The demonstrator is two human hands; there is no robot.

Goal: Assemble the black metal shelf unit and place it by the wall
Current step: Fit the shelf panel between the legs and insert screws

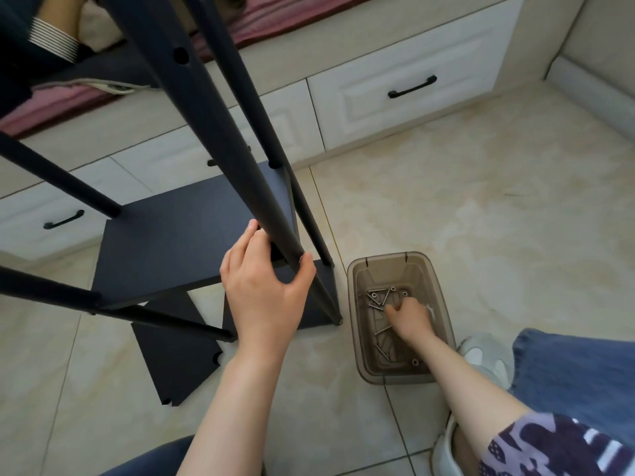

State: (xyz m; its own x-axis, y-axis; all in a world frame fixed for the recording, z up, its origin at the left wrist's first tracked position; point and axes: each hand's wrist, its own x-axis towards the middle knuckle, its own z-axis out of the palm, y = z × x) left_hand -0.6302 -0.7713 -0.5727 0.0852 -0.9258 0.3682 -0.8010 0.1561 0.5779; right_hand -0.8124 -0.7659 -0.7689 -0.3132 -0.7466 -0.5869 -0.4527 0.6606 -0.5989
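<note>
The black metal shelf unit (165, 249) stands partly built on the tiled floor, with a flat black shelf board held between round black poles. My left hand (264, 286) is wrapped around the near pole (220, 139) just above the board. My right hand (410, 319) reaches down inside a brown see-through plastic bin (357, 324), fingers pinched among several loose silver screws (378, 300); whether a screw is between the fingers I cannot tell. A loose black shelf board (171, 359) lies flat on the floor under the unit.
A white drawer base with black handles (412, 87) runs along the back, topped by a pink cushion. Another person's striped sleeve (55, 42) shows at the top left. My knee in jeans (577, 372) and a white shoe (488, 355) are at the right.
</note>
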